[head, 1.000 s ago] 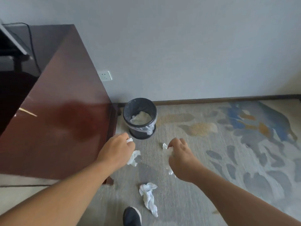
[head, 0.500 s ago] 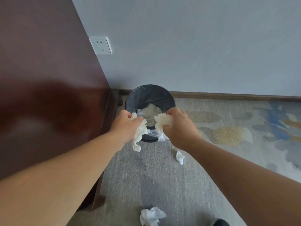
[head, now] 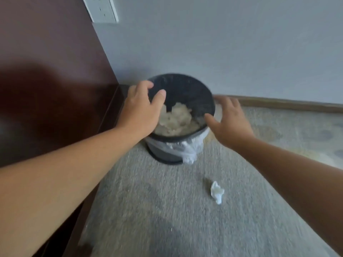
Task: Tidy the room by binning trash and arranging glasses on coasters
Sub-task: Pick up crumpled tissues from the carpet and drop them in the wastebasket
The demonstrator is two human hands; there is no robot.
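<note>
A black round bin (head: 193, 93) with a clear liner stands on the carpet against the wall, with crumpled white tissues (head: 176, 121) piled inside. My left hand (head: 141, 110) hovers over the bin's left rim, fingers loosely spread and holding nothing. My right hand (head: 228, 119) is at the bin's right rim, fingers spread and empty. One small crumpled white tissue (head: 217, 194) lies on the carpet in front of the bin, to the right.
A dark red-brown wooden cabinet (head: 52, 75) fills the left side, close beside the bin. A white wall socket (head: 101, 9) sits at the top. Grey patterned carpet (head: 167, 219) covers the floor, and a wooden skirting board (head: 287, 103) runs along the wall.
Both hands held crumpled tissues over the bin half a second ago; now both are open and empty, and the tissues lie in the bin. The view has moved closer to the bin.
</note>
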